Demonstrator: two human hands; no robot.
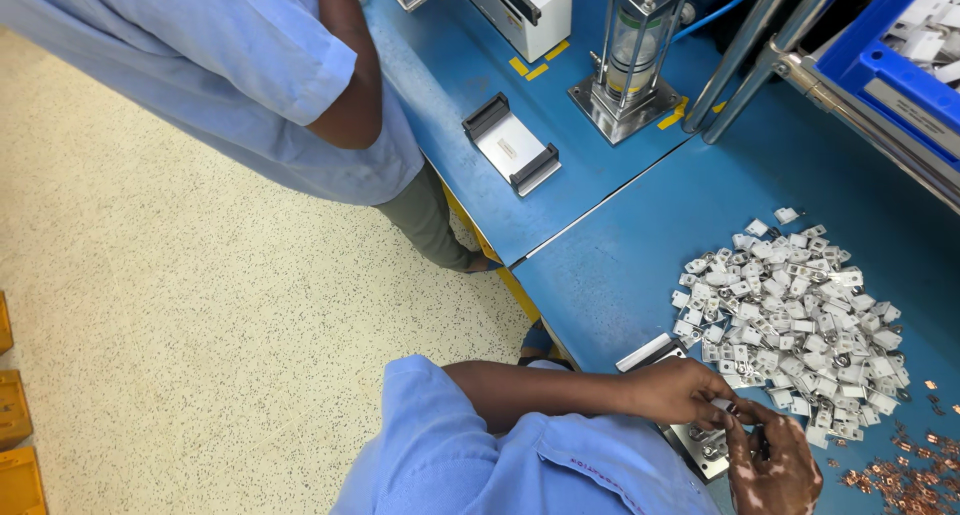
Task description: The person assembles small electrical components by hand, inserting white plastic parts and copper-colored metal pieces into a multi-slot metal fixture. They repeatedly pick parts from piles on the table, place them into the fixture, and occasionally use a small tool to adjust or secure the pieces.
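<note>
My left hand (pixel 680 390) reaches in from the left and pinches a small white part (pixel 723 405) between its fingertips. From below, my right hand (pixel 778 467) has its fingers bunched and its thumb and forefinger on the same part. Both hands hover over a small metal fixture (pixel 700 445) at the near edge of the blue bench (pixel 620 275). A large heap of small white and metal parts (pixel 790 305) lies just beyond the hands. To the right of my right hand is a scatter of tiny copper pieces (pixel 900 475).
A co-worker in a light blue shirt (pixel 230 65) stands at the upper left beside the bench. Farther back are a black-and-white holder (pixel 510 145), a metal press with a clear cylinder (pixel 635 55), a white machine box (pixel 530 5) and a blue bin of white parts (pixel 900 45). Yellow crates (pixel 15 445) sit on the floor.
</note>
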